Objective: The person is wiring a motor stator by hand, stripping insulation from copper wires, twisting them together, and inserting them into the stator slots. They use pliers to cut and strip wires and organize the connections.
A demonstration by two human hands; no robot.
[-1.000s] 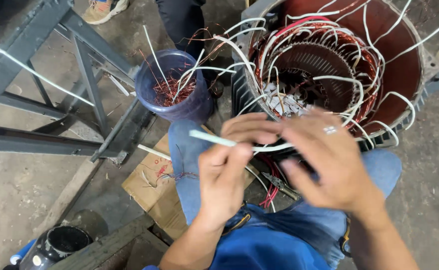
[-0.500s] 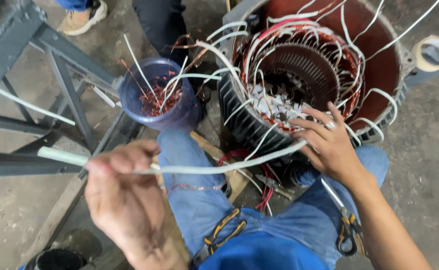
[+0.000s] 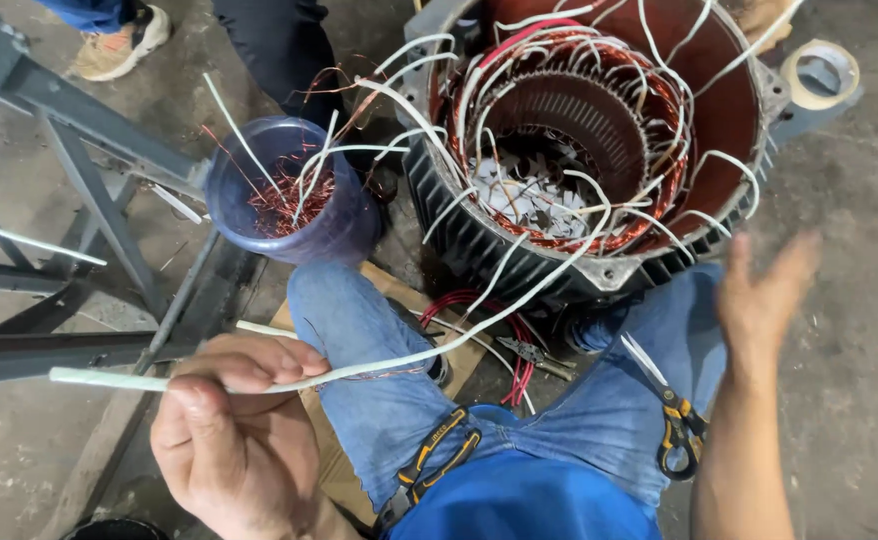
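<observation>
- white sleeving tube [image 3: 289,381] is pinched between thumb and fingers of the left hand [image 3: 234,430]; its free end sticks out to the left, and the rest runs up and to the right, across the knee, into the motor stator [image 3: 599,150].
- a short run of bare copper wire can be seen beside the tube, just right of the left hand.
- the right hand [image 3: 764,295] is held released, fingers spread and blurred, with nothing in it; it is placed just below the right edge of the stator, apart from the tube.
- the stator is set on the floor between the knees, its copper windings ringed with many loose white sleeved leads, white paper scraps lying in its bore.
- a blue plastic cup [image 3: 289,195] holding copper wire scraps and white offcuts is seen left of the stator, beside a grey steel frame [image 3: 89,150].
- yellow-handled scissors [image 3: 674,425] are laid on the right thigh; pliers [image 3: 529,352] and red wires lie on the floor between the legs.
- a roll of tape [image 3: 821,72] rests at the upper right.
- another person's shoe [image 3: 119,40] is visible at the upper left.
</observation>
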